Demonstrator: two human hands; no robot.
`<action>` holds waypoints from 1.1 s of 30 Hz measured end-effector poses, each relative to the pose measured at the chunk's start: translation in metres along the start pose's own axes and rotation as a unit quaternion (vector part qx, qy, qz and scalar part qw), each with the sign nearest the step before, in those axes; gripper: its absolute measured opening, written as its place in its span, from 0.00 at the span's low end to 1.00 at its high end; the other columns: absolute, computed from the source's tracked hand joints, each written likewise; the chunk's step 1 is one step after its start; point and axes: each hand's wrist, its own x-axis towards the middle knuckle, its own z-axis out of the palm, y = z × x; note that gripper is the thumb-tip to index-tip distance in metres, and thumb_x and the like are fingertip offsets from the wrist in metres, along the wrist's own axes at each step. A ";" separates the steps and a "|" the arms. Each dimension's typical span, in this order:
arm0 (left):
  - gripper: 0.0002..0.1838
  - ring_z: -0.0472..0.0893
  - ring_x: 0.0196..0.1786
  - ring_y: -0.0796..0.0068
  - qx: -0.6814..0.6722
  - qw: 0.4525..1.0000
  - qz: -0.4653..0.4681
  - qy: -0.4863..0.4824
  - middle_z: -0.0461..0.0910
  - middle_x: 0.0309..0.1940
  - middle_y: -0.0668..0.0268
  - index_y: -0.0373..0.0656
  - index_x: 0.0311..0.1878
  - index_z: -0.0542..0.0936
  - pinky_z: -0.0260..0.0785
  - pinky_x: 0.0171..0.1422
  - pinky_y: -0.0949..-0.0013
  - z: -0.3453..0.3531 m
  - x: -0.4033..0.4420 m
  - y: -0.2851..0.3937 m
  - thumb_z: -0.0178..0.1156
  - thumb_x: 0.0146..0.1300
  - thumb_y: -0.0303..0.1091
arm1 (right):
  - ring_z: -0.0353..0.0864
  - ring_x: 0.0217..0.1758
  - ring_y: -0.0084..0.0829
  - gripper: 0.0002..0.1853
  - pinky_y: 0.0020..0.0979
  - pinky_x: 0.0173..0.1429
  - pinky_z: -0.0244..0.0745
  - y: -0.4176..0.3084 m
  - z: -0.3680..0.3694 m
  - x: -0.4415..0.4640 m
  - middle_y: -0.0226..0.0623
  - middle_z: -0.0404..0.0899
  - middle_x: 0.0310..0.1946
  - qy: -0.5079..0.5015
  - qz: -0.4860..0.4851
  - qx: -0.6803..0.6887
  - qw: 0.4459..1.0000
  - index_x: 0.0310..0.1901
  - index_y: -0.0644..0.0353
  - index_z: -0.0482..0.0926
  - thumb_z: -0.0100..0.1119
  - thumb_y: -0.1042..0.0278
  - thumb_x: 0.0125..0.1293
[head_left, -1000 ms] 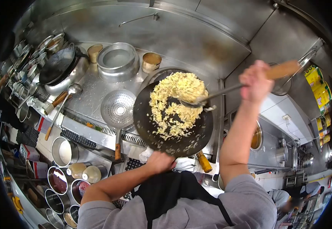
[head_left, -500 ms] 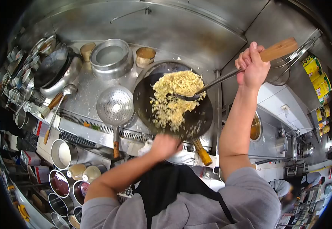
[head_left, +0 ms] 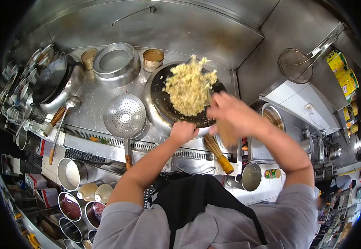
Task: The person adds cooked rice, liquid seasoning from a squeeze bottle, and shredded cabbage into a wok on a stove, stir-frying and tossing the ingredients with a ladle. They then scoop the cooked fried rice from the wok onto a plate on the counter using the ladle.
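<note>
Yellow fried rice (head_left: 191, 89) is piled in a dark wok (head_left: 159, 97), its far part smeared by motion and reaching past the rim. My left hand (head_left: 184, 133) is closed on the near edge of the wok. Over the wok's right side, my right hand (head_left: 236, 114) is blurred but wrapped round a ladle with a wooden handle (head_left: 227, 135). The handle points down toward me; most of the ladle's metal end is hidden by hand and rice. Just right of my left hand lies a bamboo brush (head_left: 218, 155) with a yellow grip.
Left of the wok rests a perforated strainer (head_left: 125, 115). Behind it stand a metal pot (head_left: 116, 64) and a rusty can (head_left: 152, 60). Another ladle (head_left: 66, 118) lies farther left. A wire skimmer (head_left: 295, 65) hangs at right. Containers of sauce (head_left: 70, 206) stand lower left.
My right hand has swung down and toward me, turning the ladle's handle from upper right to pointing at me. The rice has shifted toward the wok's far side. My left hand has moved slightly forward.
</note>
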 end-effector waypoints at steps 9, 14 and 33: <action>0.41 0.68 0.61 0.42 -0.165 0.951 -0.134 0.223 0.70 0.58 0.44 0.39 0.69 0.62 0.61 0.68 0.50 0.044 -0.135 -0.046 0.68 0.51 0.32 | 0.83 0.41 0.36 0.15 0.30 0.51 0.76 0.028 0.253 -0.222 0.44 0.83 0.39 -0.050 0.419 0.455 0.784 0.47 0.59 0.82 0.53 0.76 0.59; 0.41 0.71 0.59 0.44 -0.119 0.959 -0.257 -0.012 0.73 0.55 0.46 0.37 0.66 0.64 0.63 0.66 0.51 0.081 -0.176 -0.057 0.70 0.50 0.37 | 0.83 0.41 0.49 0.27 0.47 0.51 0.77 0.028 0.206 -0.192 0.50 0.81 0.39 -0.045 0.413 0.151 0.897 0.68 0.39 0.68 0.50 0.71 0.68; 0.17 0.78 0.32 0.63 -0.712 0.554 -0.430 -0.048 0.78 0.31 0.65 0.53 0.44 0.76 0.74 0.37 0.53 0.030 0.011 -0.029 0.52 0.69 0.56 | 0.80 0.48 0.52 0.43 0.44 0.55 0.73 -0.009 0.197 -0.072 0.64 0.75 0.52 -0.101 0.419 0.392 0.813 0.77 0.33 0.37 0.45 0.73 0.66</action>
